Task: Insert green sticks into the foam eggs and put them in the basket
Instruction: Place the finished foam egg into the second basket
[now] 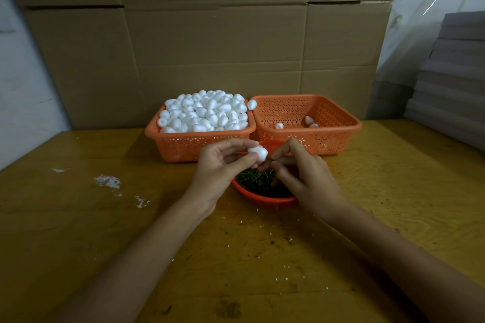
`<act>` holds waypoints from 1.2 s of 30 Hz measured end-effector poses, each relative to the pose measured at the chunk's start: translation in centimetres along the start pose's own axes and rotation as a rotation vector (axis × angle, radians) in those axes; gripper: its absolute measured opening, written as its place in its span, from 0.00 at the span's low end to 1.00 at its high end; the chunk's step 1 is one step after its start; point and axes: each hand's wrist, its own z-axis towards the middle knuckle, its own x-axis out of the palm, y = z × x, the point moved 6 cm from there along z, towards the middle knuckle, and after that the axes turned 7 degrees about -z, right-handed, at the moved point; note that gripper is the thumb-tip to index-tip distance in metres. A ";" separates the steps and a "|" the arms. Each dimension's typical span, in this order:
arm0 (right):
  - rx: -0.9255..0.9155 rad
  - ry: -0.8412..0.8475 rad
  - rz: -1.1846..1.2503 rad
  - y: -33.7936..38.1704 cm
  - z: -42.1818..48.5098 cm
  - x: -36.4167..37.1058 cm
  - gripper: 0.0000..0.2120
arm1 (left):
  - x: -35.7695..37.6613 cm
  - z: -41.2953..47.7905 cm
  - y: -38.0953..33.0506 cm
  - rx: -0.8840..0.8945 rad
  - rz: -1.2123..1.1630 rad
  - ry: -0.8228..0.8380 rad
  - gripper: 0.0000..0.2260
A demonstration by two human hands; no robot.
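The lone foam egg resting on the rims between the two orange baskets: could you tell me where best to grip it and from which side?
Probably pinch the lone foam egg across its rounded middle from above. It sits exposed on the rim of the full basket, clear on top, while piled eggs crowd its left side.

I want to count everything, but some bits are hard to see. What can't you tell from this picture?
Head view only:
- Green stick: too thin, mostly hidden by the right hand; how deep it sits in the foam egg is unclear.
- Red bowl: both hands cover much of it.
- Full basket: only top eggs show.
- Right basket: front wall hides part of its floor.
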 end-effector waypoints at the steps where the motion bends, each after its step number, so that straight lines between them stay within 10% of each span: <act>1: -0.002 0.003 0.002 0.0 0.0 0.0 0.05 | 0.0 0.0 0.0 0.002 0.007 0.005 0.10; 36: 0.027 0.094 -0.047 0.1 0.2 0.1 0.09 | 1.4 -0.5 -1.1 -0.005 -0.041 0.151 0.11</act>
